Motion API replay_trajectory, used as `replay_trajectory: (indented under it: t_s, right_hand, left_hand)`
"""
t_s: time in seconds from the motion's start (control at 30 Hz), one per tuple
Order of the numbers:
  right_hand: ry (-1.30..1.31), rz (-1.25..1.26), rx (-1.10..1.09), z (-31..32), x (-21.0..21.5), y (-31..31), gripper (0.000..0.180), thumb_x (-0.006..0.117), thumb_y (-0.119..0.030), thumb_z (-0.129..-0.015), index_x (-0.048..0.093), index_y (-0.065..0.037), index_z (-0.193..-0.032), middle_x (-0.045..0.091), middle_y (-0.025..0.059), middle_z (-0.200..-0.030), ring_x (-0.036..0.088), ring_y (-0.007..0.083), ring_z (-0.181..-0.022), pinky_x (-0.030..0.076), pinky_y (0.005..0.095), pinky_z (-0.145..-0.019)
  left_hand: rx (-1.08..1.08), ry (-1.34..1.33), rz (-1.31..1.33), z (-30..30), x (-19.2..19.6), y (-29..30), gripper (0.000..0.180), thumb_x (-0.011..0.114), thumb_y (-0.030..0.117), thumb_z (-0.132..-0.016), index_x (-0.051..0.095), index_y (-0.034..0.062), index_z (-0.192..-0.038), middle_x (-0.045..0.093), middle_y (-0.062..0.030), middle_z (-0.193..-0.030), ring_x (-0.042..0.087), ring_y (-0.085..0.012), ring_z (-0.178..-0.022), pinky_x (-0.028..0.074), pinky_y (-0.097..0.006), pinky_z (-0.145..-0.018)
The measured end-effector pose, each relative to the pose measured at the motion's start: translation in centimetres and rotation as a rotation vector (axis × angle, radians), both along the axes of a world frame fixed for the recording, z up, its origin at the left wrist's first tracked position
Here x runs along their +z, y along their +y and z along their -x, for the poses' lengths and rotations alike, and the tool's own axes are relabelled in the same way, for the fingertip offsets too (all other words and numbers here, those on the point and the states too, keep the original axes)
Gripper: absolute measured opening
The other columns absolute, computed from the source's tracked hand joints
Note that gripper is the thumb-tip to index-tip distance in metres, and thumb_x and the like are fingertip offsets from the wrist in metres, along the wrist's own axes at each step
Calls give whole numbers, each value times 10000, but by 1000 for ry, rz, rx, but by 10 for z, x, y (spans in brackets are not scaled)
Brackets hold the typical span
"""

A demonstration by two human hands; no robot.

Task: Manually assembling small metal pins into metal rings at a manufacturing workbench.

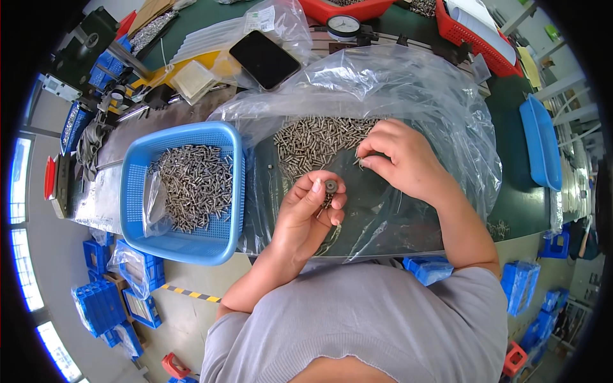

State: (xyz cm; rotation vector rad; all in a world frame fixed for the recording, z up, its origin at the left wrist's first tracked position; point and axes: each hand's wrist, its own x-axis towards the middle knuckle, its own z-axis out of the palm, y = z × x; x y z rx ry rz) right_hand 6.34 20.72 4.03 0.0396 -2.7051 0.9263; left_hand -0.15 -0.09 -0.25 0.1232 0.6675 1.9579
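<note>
My left hand (pixel 299 214) is closed, its thumb and fingers gripping a small round metal piece with a hole in its middle (pixel 331 186). Several small metal pins seem to lie in the curled fingers below it. Just to the right and farther off, my right hand (pixel 408 163) pinches a small metal pin (pixel 359 161) between thumb and fingertips. Beyond both hands a heap of loose metal pins (pixel 310 143) lies on a clear plastic sheet (pixel 447 127). On the left stands a blue plastic basket (pixel 131 191) holding many similar pins (pixel 198 185).
A black phone (pixel 265 59) lies on plastic bags at the back. Behind the sheet are a dial gauge (pixel 343 25) and red baskets (pixel 476 45). An empty-looking blue tray (pixel 541 143) stands at the right edge. Blue crates (pixel 101 306) sit on the floor.
</note>
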Motion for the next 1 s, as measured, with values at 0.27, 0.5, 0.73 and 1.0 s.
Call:
replay_trajectory:
  t_s: [0.27,0.5,0.73,1.0]
  right_hand:
    - [-3,-185,17,2,-11,-7,143,708,-69,-671,613,-76,-778,540,46,-801,540,257,-818,441,375,-710]
    - [-5,-169,50,5,-16,-15,131,691,-55,-685,587,-66,-765,536,58,-782,539,260,-800,434,375,-712]
    - [-292,596,8,2,-3,-15,93,632,-111,-865,584,-31,-858,553,4,-788,507,89,-713,420,235,-668]
    - [-261,986,90,2,-6,-31,111,622,-134,-896,600,-26,-876,578,-16,-801,522,50,-757,435,210,-686]
  left_hand:
    - [-2,-42,-12,0,3,0,308,556,308,-929,531,49,-1094,480,-91,-955,433,-130,-751,376,-220,-576]
    - [-2,-59,-23,1,3,0,212,533,257,-951,549,63,-1037,556,-84,-931,484,-122,-727,412,-250,-583]
    - [4,-81,-39,1,1,-1,202,546,257,-945,550,69,-1017,568,-83,-926,496,-122,-712,414,-251,-575]
    - [-6,-62,7,0,3,0,201,551,266,-942,546,80,-1017,576,-74,-889,515,-117,-698,419,-243,-554]
